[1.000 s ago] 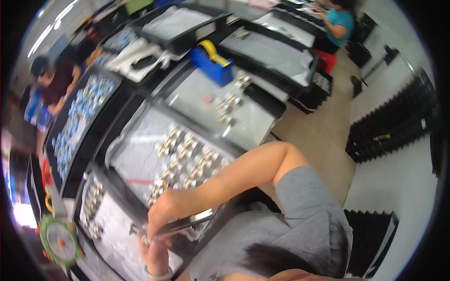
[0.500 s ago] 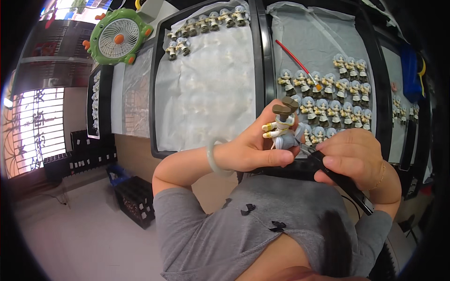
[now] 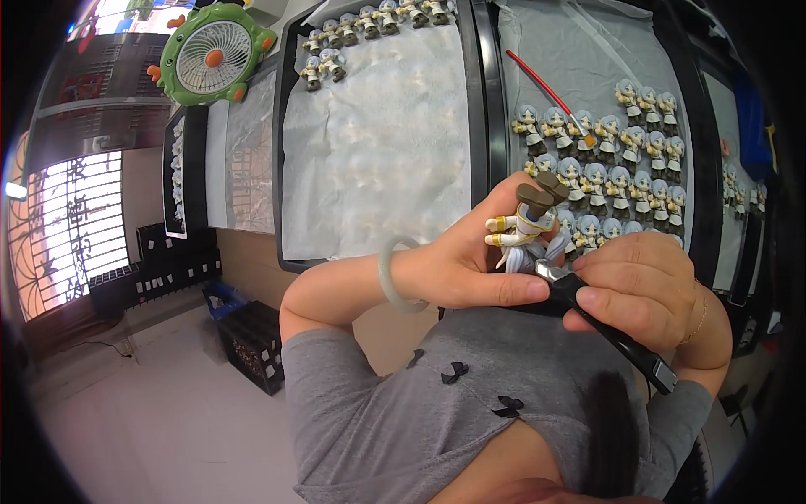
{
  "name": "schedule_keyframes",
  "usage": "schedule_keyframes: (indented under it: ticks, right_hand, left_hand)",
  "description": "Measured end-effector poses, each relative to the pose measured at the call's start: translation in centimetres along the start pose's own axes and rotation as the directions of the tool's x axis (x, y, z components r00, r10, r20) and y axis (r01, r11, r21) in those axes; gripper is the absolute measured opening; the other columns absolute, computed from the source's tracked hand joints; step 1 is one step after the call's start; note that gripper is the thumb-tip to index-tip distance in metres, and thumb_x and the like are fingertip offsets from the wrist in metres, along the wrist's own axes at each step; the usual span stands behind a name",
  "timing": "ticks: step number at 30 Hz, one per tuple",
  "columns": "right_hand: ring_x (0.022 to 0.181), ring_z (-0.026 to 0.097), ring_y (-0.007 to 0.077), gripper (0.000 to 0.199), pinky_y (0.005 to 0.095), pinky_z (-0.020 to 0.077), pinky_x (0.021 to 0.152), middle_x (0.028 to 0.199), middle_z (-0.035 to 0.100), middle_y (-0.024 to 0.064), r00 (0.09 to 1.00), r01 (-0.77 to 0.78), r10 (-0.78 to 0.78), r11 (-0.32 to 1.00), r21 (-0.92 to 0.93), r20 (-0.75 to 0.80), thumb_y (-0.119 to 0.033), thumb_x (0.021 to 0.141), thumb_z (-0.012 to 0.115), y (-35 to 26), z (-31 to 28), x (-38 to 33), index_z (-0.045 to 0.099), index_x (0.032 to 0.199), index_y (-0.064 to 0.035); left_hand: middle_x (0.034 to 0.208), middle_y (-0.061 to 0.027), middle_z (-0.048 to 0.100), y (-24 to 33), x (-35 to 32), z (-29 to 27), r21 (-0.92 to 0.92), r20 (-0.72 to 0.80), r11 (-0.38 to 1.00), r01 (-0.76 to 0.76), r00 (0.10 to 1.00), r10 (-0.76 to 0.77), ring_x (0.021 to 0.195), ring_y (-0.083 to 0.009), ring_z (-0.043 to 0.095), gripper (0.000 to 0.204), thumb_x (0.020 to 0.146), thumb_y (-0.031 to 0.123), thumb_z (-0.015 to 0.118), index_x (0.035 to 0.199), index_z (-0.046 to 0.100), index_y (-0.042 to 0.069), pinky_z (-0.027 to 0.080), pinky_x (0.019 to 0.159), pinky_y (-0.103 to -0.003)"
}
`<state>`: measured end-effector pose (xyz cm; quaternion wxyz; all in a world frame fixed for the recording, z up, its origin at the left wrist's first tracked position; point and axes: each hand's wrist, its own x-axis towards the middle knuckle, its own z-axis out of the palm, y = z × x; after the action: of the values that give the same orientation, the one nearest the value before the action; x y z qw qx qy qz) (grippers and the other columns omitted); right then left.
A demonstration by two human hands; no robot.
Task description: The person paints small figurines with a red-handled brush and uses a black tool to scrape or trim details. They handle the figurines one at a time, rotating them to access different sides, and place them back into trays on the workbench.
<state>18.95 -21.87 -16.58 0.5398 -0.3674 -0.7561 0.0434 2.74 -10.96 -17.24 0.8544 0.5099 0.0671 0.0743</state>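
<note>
- The figure (image 3: 531,227) is held head-down in the left hand (image 3: 466,265), pinched between thumb and bent fingers; its boots (image 3: 537,197) are pointed upward beside the knuckles.
- The tool (image 3: 617,334) is pinched by the right hand (image 3: 638,290), its fingers curled side by side over the black handle, with the thumb tucked beneath.
- The metal tip (image 3: 550,270) is set right beside the end of the left thumb, at the figure's hair (image 3: 522,256) (whether contact is made cannot be told from this angle).
- The hair could be scratched or bent if the tip were slid while the figure was gripped too loosely.
- The left thumb could be caught by a slip, since it is placed almost in line with the tip.
- The 2 thin white arms, left sticking out by the left fingers, could be strained by a harder squeeze.
- Neighbours could be knocked if the figure were dropped from the fingers.
- Just beyond both hands' fingers, the right tray (image 3: 697,126) is lined with pale paper; rows of figures (image 3: 594,183) are laid in it, and a red brush (image 3: 541,80) is rested with its bristles on them.
- Left of the left fingers, the left tray (image 3: 478,101) is lined likewise, with 2 rows of figures at its far end, only 2 figures in the nearer row.
- Farther left of those fingers, a green fan (image 3: 214,59), a barred window (image 3: 75,218), black crates (image 3: 248,357) and pale floor (image 3: 185,403) are seen.
</note>
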Motion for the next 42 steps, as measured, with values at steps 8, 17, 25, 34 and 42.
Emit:
schedule_keyframes:
  ticks: [8,17,25,34,42]
  right_hand:
    - [0.054,0.056,0.0190,0.020,0.0250,0.0450,0.042,0.061,0.054,0.0073,0.999,-0.026,0.026,1.000,0.013,0.020,-0.008,0.060,0.069,-0.2,-0.2,0.2,0.056,0.073,-0.0006]
    - [0.054,0.056,0.0185,0.018,0.0245,0.0451,0.041,0.061,0.053,0.0073,1.000,0.002,-0.002,1.000,0.002,-0.001,-0.007,0.061,0.067,0.0,0.0,0.2,0.055,0.073,-0.0005]
    - [0.054,0.057,0.0191,0.017,0.0250,0.0464,0.041,0.062,0.053,0.0080,1.000,0.008,-0.008,1.000,-0.020,-0.002,-0.007,0.062,0.066,0.0,0.1,0.2,0.054,0.072,-0.0004]
    - [0.055,0.057,0.0189,0.017,0.0251,0.0470,0.042,0.062,0.053,0.0078,1.000,-0.009,0.009,1.000,0.011,0.004,-0.007,0.062,0.066,0.0,0.0,0.1,0.054,0.072,-0.0003]
    - [0.054,0.056,0.0178,0.016,0.0247,0.0469,0.041,0.062,0.052,0.0070,0.999,0.009,-0.009,1.000,-0.011,-0.041,-0.006,0.061,0.066,0.1,0.3,-0.1,0.055,0.071,-0.0005]
  left_hand:
    - [0.088,-0.0101,0.047,0.0,0.1,-0.6,0.072,0.090,0.997,-0.020,0.996,0.013,0.082,-0.0151,0.045,0.045,0.071,0.007,0.062,0.104,0.032,0.007,0.034,0.068,-0.028]
    - [0.104,-0.0038,0.042,-0.1,-0.1,-1.2,0.016,0.179,1.000,-0.014,0.984,0.011,0.098,-0.0094,0.040,0.052,0.075,0.004,0.062,0.115,0.029,0.004,0.034,0.083,-0.025]
    - [0.101,-0.0056,0.043,0.1,0.0,-0.8,0.035,0.098,0.999,0.004,0.995,-0.007,0.095,-0.0115,0.041,0.054,0.073,0.007,0.063,0.115,0.028,0.004,0.034,0.080,-0.026]
    - [0.103,-0.0044,0.042,0.2,-0.1,-1.2,0.034,0.163,0.999,0.029,0.986,-0.034,0.097,-0.0101,0.040,0.054,0.074,0.007,0.063,0.116,0.028,0.004,0.035,0.082,-0.026]
    - [0.080,-0.0111,0.048,0.4,0.1,-0.2,0.097,-0.028,0.994,0.051,0.998,-0.048,0.075,-0.0175,0.047,0.044,0.066,0.011,0.066,0.098,0.035,0.008,0.036,0.061,-0.028]
